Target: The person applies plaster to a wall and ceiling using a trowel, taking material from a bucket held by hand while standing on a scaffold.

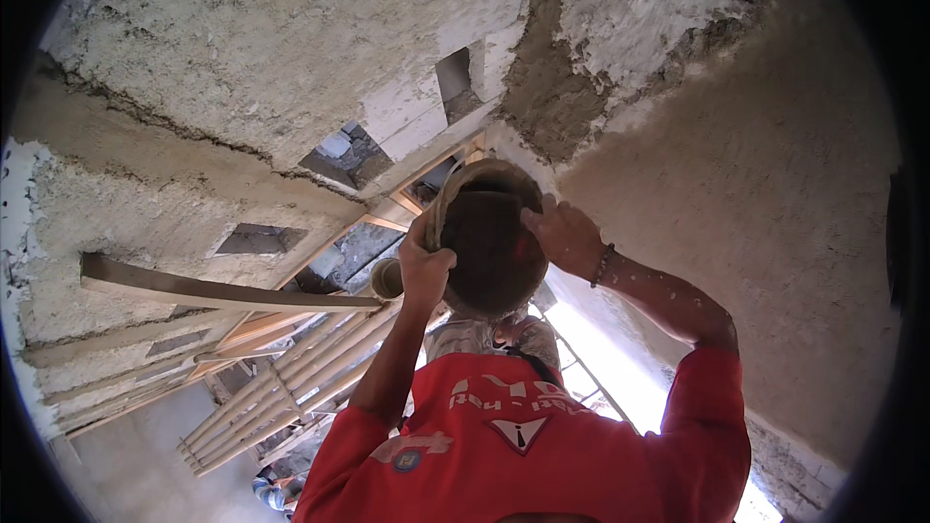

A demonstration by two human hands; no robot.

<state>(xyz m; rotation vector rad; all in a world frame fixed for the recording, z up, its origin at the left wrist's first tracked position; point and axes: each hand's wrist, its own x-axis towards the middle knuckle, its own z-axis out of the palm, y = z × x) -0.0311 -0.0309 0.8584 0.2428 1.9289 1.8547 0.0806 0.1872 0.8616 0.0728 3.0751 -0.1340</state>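
A round bucket [489,250], its inside dark, is held in front of the body, near the middle of the scene. The left hand [427,269] has its grip closed on the bucket's left rim, thumb toward the opening. The right hand [570,236], below a dark beaded bracelet [603,264] on the wrist, has bent fingers at the right rim; whether its grip closes on the rim or on something inside, I cannot tell. Left of the bucket is a small round container [387,279], beside the right end of a long bar [228,292]. Bamboo poles [291,395] lie to the near left. A rough wall [291,29] stands far left, and a brown plastered wall [736,174] on the right.
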